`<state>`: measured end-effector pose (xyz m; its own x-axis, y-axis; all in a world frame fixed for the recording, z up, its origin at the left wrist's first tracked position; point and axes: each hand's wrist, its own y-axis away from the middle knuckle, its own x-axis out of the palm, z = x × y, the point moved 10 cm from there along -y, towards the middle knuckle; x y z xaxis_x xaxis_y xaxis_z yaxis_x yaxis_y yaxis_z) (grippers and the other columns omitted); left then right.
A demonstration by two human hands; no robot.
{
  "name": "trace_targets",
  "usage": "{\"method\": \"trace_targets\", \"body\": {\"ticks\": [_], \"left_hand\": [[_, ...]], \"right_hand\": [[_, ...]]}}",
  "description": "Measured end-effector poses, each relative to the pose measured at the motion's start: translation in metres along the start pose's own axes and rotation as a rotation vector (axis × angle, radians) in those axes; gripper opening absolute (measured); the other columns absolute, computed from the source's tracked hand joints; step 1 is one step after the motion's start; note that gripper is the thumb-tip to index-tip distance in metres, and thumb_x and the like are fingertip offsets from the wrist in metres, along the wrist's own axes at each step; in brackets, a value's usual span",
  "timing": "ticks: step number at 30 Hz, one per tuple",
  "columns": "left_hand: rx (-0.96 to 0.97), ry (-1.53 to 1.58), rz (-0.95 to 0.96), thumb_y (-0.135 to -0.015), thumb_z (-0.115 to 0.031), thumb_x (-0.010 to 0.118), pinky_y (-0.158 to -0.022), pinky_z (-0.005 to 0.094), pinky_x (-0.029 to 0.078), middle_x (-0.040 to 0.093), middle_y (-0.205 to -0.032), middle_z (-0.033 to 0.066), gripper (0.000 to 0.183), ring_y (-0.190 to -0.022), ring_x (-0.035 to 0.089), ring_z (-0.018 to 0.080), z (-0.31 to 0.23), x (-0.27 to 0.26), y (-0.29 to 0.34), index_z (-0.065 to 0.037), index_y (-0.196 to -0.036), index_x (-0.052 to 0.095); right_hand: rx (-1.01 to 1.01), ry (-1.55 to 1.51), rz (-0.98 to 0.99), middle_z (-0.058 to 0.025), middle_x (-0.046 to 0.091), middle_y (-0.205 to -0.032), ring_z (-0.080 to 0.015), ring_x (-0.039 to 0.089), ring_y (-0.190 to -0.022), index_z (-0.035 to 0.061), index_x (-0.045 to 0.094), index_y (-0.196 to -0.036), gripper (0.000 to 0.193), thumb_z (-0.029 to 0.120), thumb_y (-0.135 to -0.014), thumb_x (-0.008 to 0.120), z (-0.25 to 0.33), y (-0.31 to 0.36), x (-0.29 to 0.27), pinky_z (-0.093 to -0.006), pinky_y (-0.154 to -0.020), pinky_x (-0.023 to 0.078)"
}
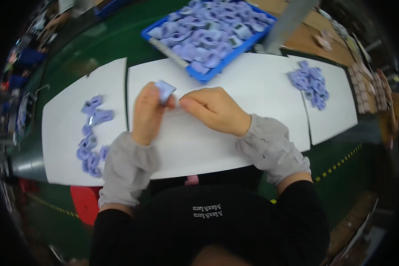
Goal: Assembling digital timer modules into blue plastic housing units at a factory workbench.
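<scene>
My left hand grips a small lilac plastic part between thumb and fingers, lifted a little above the white sheet. My right hand lies just right of it, fingers curled, thumb and forefinger pinched near the part; whether they touch it is unclear. Both forearms wear grey sleeve covers. A blue tray heaped with several lilac parts stands right behind my hands.
A loose group of lilac parts lies on the left white sheet, another pile on the right sheet. The sheets rest on a green belt. A red object sits at the near left edge.
</scene>
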<state>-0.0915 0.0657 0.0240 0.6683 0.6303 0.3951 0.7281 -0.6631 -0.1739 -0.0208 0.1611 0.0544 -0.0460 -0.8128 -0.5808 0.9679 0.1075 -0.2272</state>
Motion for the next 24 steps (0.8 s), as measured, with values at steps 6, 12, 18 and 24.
{"method": "trace_targets", "body": {"ticks": [6, 12, 18, 24], "left_hand": [[0.321, -0.542, 0.039, -0.092, -0.018, 0.06, -0.082, 0.0259, 0.042, 0.057, -0.09, 0.0024, 0.019, -0.084, 0.055, 0.0138, -0.018, 0.012, 0.008, 0.0, -0.097, 0.062], [-0.062, -0.214, 0.174, -0.095, -0.016, 0.055, -0.083, 0.0273, 0.047, 0.059, -0.108, 0.0056, 0.03, -0.089, 0.057, 0.0127, 0.013, 0.022, 0.013, 0.003, -0.117, 0.055], [-0.125, -0.271, 0.245, -0.096, -0.016, 0.052, -0.082, 0.0269, 0.049, 0.06, -0.11, 0.0081, 0.033, -0.089, 0.058, 0.0122, 0.019, 0.022, 0.014, 0.003, -0.122, 0.051], [-0.092, -0.281, 0.24, -0.096, -0.019, 0.052, -0.08, 0.0264, 0.05, 0.06, -0.109, 0.0085, 0.032, -0.091, 0.059, 0.0126, 0.017, 0.021, 0.014, 0.003, -0.119, 0.055]], "right_hand": [[-0.049, -0.279, -0.18, -0.0167, 0.055, -0.121, -0.0251, 0.056, -0.103, -0.002, 0.051, -0.124, 0.036, 0.015, -0.092, 0.052, 0.001, 0.009, 0.008, -0.0322, -0.089, 0.044], [-0.112, -0.298, -0.234, -0.0142, 0.053, -0.126, -0.0222, 0.053, -0.108, -0.0004, 0.045, -0.133, 0.044, 0.016, -0.093, 0.052, -0.003, 0.009, -0.002, -0.0321, -0.092, 0.042], [-0.031, -0.394, -0.161, -0.0107, 0.056, -0.121, -0.0182, 0.054, -0.105, -0.0002, 0.043, -0.135, 0.045, 0.015, -0.094, 0.053, -0.009, 0.008, 0.001, -0.0307, -0.091, 0.042], [-0.084, -0.347, -0.177, -0.0102, 0.057, -0.117, -0.017, 0.054, -0.102, -0.0012, 0.043, -0.135, 0.044, 0.014, -0.094, 0.053, -0.008, 0.008, 0.001, -0.0299, -0.09, 0.043]]}}
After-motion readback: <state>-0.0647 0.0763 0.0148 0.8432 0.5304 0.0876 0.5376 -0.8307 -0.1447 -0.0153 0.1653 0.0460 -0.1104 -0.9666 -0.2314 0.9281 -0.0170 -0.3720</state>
